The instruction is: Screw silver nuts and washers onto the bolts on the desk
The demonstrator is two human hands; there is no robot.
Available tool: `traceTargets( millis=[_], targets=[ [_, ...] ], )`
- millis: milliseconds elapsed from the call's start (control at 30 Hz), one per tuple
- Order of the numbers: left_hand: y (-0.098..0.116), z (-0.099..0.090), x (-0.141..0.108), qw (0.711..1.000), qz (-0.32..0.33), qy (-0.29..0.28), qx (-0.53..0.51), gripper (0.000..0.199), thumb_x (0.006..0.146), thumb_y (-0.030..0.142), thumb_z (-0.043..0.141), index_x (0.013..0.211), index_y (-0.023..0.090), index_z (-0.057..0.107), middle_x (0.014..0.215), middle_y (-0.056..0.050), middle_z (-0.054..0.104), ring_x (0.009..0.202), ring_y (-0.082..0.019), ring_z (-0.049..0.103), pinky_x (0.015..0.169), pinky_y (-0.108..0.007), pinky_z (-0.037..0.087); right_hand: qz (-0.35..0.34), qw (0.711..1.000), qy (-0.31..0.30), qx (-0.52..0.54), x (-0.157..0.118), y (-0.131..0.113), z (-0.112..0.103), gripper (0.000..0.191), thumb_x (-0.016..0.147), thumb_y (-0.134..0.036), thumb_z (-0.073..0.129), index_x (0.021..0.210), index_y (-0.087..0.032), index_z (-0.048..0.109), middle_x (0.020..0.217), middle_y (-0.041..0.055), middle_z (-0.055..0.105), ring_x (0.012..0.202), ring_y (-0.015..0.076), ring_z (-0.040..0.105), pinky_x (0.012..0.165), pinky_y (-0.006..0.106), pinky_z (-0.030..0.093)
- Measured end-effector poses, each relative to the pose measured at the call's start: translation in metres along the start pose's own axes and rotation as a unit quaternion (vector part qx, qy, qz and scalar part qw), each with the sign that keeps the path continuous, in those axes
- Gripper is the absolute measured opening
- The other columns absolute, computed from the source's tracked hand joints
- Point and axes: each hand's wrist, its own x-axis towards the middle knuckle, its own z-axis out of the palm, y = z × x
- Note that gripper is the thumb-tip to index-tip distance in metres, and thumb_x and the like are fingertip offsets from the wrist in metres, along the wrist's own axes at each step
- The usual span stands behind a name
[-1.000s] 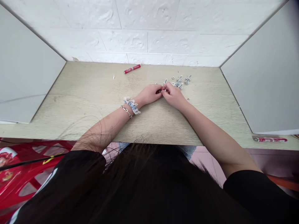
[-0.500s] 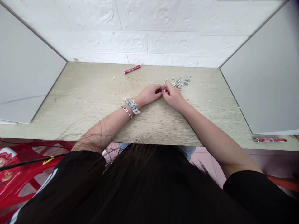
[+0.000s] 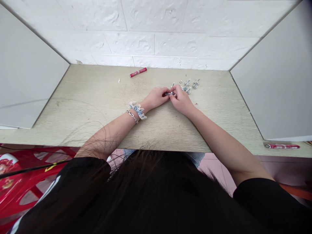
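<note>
Both my hands meet over the table, fingertips pinching one small silver bolt (image 3: 169, 93) between them. My left hand (image 3: 156, 98) is closed on one end of it, with a scrunchie and a chain bracelet at that wrist. My right hand (image 3: 180, 100) grips the other end with thumb and fingers. Just beyond the right fingers stands a bolt (image 3: 173, 85), partly hidden. Several bolts with washers and nuts (image 3: 187, 86) cluster behind the right hand, and another group (image 3: 196, 83) lies to their right. A loose nut (image 3: 180, 81) rests close by.
A red tube (image 3: 137, 72) lies near the white brick wall (image 3: 136, 44); a second red tube (image 3: 282, 146) is at the table's front right. Grey panels (image 3: 26, 65) flank the wooden table (image 3: 161, 130). Red plastic chairs (image 3: 31, 178) stand below left.
The bolt between my fingertips has turned slightly and shows more of its metal. My right fingers have shifted a little; both hands remain in nearly the same place.
</note>
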Motion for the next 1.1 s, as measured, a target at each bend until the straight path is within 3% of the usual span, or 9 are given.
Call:
traceTargets(
  millis=[300,633,1100],
  targets=[
    [0.0006,0.0001,-0.0003,1.000,0.001,0.004,-0.002,0.022,0.089,0.016,0.054,0.093,0.012,0.075,0.082,-0.003,0.069,0.074,-0.015,0.056,0.076,-0.029,0.041,-0.024,1.000,-0.008,0.009,0.0009,-0.0021,-0.0063,0.010,0.089,-0.030,0.051,0.096,-0.023,0.051,0.093,0.0064,0.069,0.087,0.0236,0.061,0.083,0.040,0.047],
    [-0.0003,0.0000,-0.0007,1.000,0.004,0.004,-0.003,0.018,0.086,0.014,0.053,0.087,0.014,0.071,0.080,-0.003,0.067,0.075,-0.015,0.055,0.076,-0.029,0.042,-0.001,1.000,-0.015,0.007,-0.0003,-0.0086,-0.0083,0.011,0.088,-0.031,0.052,0.095,-0.022,0.055,0.093,0.0067,0.070,0.086,0.0235,0.062,0.085,0.040,0.047],
    [-0.0001,-0.0012,-0.0008,1.000,0.006,-0.006,-0.008,0.021,0.085,0.013,0.054,0.092,0.013,0.073,0.081,-0.002,0.068,0.075,-0.015,0.056,0.077,-0.029,0.043,-0.009,1.000,-0.006,0.023,-0.0007,-0.0047,-0.0054,0.009,0.087,-0.028,0.053,0.094,-0.023,0.056,0.092,0.0056,0.072,0.081,0.0221,0.062,0.085,0.040,0.050]
  ],
)
